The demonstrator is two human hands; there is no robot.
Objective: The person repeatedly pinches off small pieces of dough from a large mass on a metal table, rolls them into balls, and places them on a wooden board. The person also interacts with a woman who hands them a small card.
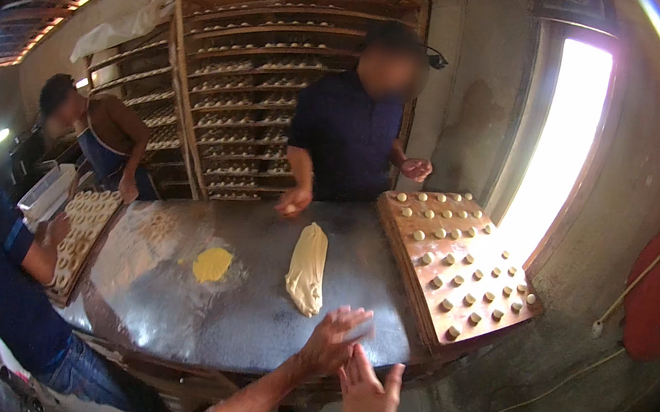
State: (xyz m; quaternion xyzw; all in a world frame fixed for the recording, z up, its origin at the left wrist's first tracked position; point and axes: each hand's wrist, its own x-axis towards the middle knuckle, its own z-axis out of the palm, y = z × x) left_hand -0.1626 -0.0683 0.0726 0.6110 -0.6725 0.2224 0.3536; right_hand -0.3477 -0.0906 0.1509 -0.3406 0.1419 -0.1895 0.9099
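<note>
Head view, read left to right. Far left of the grip sat a tray (pixel 95 249) of pale ring-shaped pieces (pixel 77 228). Closer, left of and beyond the grip, a yellow patch (pixel 212 264) lay on the counter (pixel 250 335). Just beyond the grip, slightly left, was a long dough piece (pixel 307 267), apart from both hands. Left grip (pixel 335 340) was blurred, its fingers stretched rightward; whether it enclosed anything could not be told. Right grip (pixel 369 398) was palm up and spread, fingertips beside or touching the left. Right of and beyond it, a board (pixel 406 249) carried rows of dough balls (pixel 449 259). Judgement: this palm-to-palm work probably called for relaxed fingers, light even pressure and dry palms, kept clear of the long dough piece.
</note>
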